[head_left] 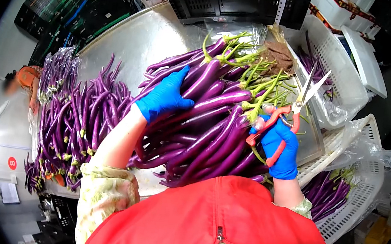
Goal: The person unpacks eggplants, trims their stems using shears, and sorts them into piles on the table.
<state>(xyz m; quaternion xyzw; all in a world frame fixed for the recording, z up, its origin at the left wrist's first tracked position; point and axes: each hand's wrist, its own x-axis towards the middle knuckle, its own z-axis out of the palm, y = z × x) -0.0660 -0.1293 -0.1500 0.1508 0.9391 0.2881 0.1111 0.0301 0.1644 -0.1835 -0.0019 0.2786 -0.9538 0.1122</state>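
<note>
My left hand [167,94], in a blue glove, lies on a large heap of long purple eggplants [223,98], with its thumb and fingers apart. The end of one eggplant shows between thumb and forefinger. In my blue-gloved right hand [281,145] is a pair of red-handled scissors [296,106] with a spring between the handles. Their blades point away from me and stand apart, above the table's right side. Green stems [263,89] of the heaped eggplants face right, close to the scissors. Some right-hand fingertips look bare through the glove.
More eggplants [84,113] lie in rows at the left of the metal table [133,31]. White plastic baskets [367,177] with eggplants and clear bags stand on the right. A black crate [239,8] is at the back, near brown cloth [279,56]. Another person [27,77] is far left.
</note>
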